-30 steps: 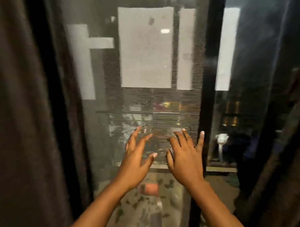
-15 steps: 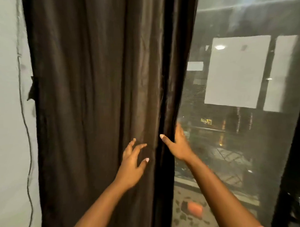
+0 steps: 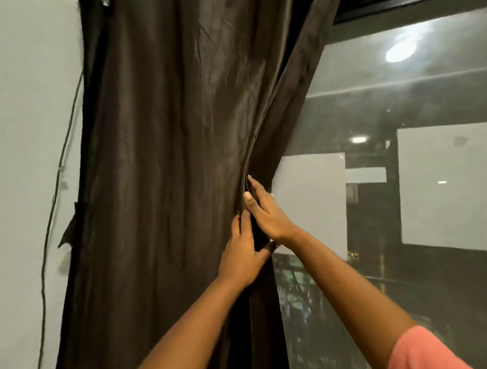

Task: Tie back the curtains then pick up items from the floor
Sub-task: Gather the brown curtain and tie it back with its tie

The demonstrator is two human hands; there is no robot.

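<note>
The dark curtain (image 3: 168, 181) hangs by the wall, left of the window (image 3: 401, 203). Both hands are at its right edge. The left hand (image 3: 242, 256) pinches a fold of cloth. The right hand (image 3: 266, 212) lies on the edge with straight fingers. The cloth looks soft, floppy and a bit heavy, so bunching it in the middle should work best

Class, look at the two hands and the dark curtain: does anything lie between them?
Nothing visible does. The left hand and right hand already touch the dark curtain at its gathered edge beside the window.
</note>
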